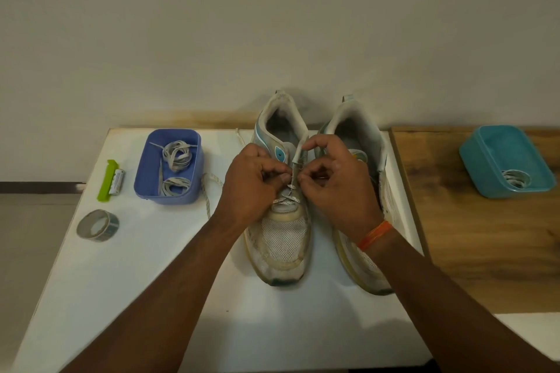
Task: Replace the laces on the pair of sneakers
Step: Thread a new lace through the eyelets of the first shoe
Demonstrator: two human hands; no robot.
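Both hands, left hand point(253, 180) and right hand point(336, 179), pinch the limp, light lace point(292, 174) over your left sneaker point(283, 239); grip near its stiff tip.

A plain off-white wall point(272, 24) rises behind a white tabletop point(121, 281) that abuts a brown wood-grain surface point(472, 251) on the right, with grey floor point(27, 236) at left under soft, even light.

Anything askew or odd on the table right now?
Mostly tidy. One loose lace trails over the white table beside the blue tub instead of lying inside it. Both sneakers, left and right, look scuffed and yellowed.
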